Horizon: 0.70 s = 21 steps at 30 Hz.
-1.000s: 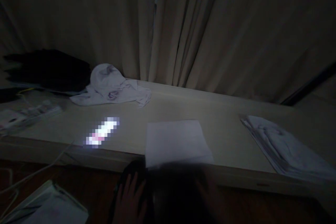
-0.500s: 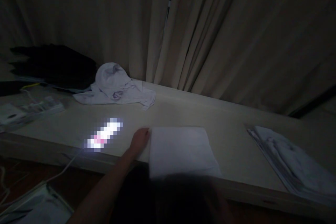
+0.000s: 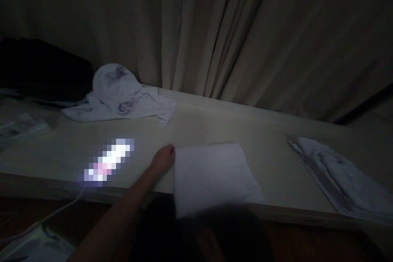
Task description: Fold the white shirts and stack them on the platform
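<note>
The scene is dim. A folded white cloth (image 3: 215, 174) lies flat at the near edge of the table (image 3: 270, 147), roughly midway along it, with its near side overhanging that edge slightly. The left hand (image 3: 162, 159) is extended over the near edge and rests against the cloth's far-left corner. It appears loosely curled, knuckles up; whether the fingertips pinch the corner or merely press against it cannot be told in this light. The right hand is not clearly shown; a faint shape below the table edge may belong to it, but its state cannot be judged.

For the step in hand, handling the cloth at its left side, the following is advised:

- The corner is best gripped through all layers at once, so that the fold is not pulled apart.
- The cloth is best kept flat on the table while it is shifted, since the overhanging side could drag it off the near edge.
- The lit device (image 3: 107, 163), lying near the near edge to the left of the hand with its cable (image 3: 46, 217) running off the table, is to be kept clear of the forearm.

A crumpled white garment (image 3: 123, 96) lies toward the far left, and a stack of printed sheets (image 3: 337, 176) toward the right end, both well apart from the hand.
</note>
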Each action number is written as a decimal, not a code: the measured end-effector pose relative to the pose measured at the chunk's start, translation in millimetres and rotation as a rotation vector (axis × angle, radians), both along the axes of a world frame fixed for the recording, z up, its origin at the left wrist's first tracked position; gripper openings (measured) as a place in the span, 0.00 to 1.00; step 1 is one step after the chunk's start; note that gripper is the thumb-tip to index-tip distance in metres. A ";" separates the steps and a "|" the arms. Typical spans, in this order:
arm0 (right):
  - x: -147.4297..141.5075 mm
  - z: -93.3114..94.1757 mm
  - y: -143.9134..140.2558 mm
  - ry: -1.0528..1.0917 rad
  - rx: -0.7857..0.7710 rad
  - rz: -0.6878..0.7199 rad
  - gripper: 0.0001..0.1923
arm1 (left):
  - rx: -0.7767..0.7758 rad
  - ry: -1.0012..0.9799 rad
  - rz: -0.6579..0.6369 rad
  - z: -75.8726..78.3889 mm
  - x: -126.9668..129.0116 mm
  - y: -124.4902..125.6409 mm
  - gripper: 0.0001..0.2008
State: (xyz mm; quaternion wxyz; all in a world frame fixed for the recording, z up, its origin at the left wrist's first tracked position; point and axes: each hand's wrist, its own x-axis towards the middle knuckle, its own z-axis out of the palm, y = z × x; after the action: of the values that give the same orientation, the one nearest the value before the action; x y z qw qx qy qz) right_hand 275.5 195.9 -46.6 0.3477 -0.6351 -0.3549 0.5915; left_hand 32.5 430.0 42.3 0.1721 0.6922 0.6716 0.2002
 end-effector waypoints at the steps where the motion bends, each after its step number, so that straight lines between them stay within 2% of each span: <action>1: -8.4 0.5 6.3 0.031 -0.020 0.003 0.28 | -0.005 0.005 -0.022 0.5 1.0 -3.2 0.17; 5: -20.7 1.7 21.9 0.113 -0.046 0.009 0.32 | -0.007 0.031 -0.084 3.2 1.3 -16.1 0.14; 8: -18.3 -0.4 21.4 0.139 -0.008 -0.032 0.34 | -0.006 0.053 -0.115 4.6 -1.9 -21.1 0.11; 11: -15.1 -1.4 20.1 0.149 0.023 -0.048 0.36 | 0.004 0.066 -0.119 4.6 -3.1 -22.2 0.13; 21: -13.7 25.0 27.2 0.043 0.096 -0.053 0.25 | -0.013 0.057 -0.078 3.4 1.9 -15.9 0.16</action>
State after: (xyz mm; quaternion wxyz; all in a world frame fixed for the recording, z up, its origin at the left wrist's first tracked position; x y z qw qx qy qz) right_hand 261.9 223.1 -21.6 0.4008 -0.6140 -0.3582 0.5779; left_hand 34.4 414.2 45.6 0.1653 0.7222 0.6499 0.1693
